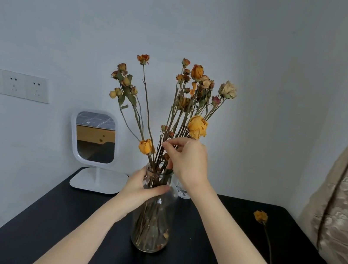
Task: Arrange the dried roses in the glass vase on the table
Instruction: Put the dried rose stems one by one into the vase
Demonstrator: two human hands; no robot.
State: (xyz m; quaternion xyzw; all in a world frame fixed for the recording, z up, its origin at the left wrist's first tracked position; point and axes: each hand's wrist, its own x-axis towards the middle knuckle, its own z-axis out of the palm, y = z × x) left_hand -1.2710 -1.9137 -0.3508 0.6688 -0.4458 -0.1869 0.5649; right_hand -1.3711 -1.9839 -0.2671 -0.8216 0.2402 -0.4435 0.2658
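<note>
A clear glass vase (151, 226) stands upright in the middle of the black table (204, 262). Several dried roses (192, 102) with yellow, orange and pale heads fan out of its neck. My left hand (141, 187) wraps the vase's neck from the left. My right hand (187, 159) is just above the rim, its fingertips pinched on the rose stems. One loose dried rose (261, 217) with a yellow head lies flat on the table to the right, its stem pointing toward me.
A white standing mirror (95, 137) sits at the table's back left corner. A small clear glass object (183, 191) stands behind the vase. A beige curtain (342, 215) hangs at the right edge. Wall sockets (14, 84) are on the left wall.
</note>
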